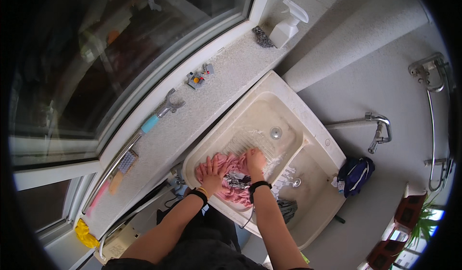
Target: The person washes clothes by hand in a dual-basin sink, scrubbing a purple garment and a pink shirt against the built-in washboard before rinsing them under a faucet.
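A wet pink garment (231,197) lies bunched on the ribbed washboard slope (249,140) of a cream laundry sink (269,80), with a grey-and-white patterned part (237,179) showing in its middle. Spread over the garment's left side, my left hand (213,178) presses flat with its fingers apart. My right hand (256,160) is closed in a fist on the cloth's right edge, gripping a fold of it. Beyond the hands, the drain (275,132) lies in the same basin. A dark grey cloth (287,210) rests in the right-hand basin, beside my right forearm.
A wall faucet (379,132) reaches out at the right, near dark blue cloth (357,176) at the sink's corner. Along the window ledge (227,78) are a white spray bottle (288,26), a metal pole (130,145), a scrub brush (127,161) and grey toy pieces (196,80).
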`<move>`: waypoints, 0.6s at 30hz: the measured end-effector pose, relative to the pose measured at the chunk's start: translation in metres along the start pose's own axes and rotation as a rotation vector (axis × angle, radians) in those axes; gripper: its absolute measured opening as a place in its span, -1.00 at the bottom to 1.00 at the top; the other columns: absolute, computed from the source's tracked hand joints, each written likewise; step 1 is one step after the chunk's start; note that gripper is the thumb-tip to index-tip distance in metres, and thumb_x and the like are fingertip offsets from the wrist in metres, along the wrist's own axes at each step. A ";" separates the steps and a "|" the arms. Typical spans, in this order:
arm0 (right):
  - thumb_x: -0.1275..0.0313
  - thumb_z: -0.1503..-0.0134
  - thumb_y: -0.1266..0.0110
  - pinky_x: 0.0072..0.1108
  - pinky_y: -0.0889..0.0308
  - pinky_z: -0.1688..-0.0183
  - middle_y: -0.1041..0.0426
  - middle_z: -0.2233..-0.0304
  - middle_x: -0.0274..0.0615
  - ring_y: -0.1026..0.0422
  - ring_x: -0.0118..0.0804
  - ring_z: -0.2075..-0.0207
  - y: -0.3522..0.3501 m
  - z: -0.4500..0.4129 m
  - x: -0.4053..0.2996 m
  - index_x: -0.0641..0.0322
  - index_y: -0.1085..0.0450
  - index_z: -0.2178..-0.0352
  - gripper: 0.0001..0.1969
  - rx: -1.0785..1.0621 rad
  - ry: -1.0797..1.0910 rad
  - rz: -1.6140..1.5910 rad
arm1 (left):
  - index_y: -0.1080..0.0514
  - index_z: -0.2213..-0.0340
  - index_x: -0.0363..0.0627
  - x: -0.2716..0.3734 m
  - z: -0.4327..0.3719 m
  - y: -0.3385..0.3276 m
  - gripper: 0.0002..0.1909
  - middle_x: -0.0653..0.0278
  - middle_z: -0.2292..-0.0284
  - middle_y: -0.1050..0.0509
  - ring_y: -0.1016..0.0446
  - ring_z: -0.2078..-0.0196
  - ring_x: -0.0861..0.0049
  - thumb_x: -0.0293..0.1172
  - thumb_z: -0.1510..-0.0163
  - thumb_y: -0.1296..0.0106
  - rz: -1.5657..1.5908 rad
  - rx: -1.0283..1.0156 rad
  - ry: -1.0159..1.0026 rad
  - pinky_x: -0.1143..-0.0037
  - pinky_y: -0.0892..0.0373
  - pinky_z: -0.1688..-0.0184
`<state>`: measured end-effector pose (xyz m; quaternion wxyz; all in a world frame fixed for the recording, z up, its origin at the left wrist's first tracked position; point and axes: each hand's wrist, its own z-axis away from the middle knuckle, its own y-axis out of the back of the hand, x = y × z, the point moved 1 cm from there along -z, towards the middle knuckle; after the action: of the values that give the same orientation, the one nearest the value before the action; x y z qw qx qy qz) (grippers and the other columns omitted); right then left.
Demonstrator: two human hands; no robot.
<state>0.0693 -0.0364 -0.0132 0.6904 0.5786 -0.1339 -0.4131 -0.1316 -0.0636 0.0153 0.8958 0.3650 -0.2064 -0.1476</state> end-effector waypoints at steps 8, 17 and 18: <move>0.22 -0.01 -0.03 -0.25 -0.24 0.18 -0.43 0.28 -0.26 -0.37 -0.12 0.20 0.005 -0.018 0.037 0.01 -0.42 0.37 -0.81 0.397 0.193 -0.029 | 0.27 -0.25 0.19 0.018 -0.007 0.017 0.35 -0.20 -0.22 0.56 0.62 -0.23 -0.30 0.29 0.46 -0.25 0.017 0.052 -0.068 -0.25 0.43 -0.11; 0.26 0.13 -0.12 -0.20 -0.22 0.10 -0.35 0.34 -0.20 -0.33 -0.07 0.23 0.030 0.152 -0.005 -0.06 -0.41 0.28 -0.71 0.139 0.471 -0.029 | 0.23 -0.25 0.17 -0.003 -0.007 -0.008 0.18 -0.21 -0.23 0.53 0.61 -0.23 -0.29 0.29 0.28 -0.11 -0.047 0.022 -0.052 -0.26 0.47 -0.09; 0.26 0.13 -0.11 -0.18 -0.21 0.12 -0.35 0.35 -0.20 -0.33 -0.09 0.24 0.032 0.160 -0.015 -0.05 -0.41 0.31 -0.72 0.148 0.528 -0.056 | 0.22 -0.25 0.19 -0.018 -0.008 -0.032 0.10 -0.21 -0.23 0.51 0.61 -0.24 -0.29 0.22 0.22 -0.07 -0.146 0.222 -0.038 -0.26 0.49 -0.09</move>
<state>-0.0328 -0.1356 0.0677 0.6457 0.7185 0.0368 -0.2561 -0.1472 -0.0731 -0.0173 0.8326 0.4731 -0.2111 -0.1957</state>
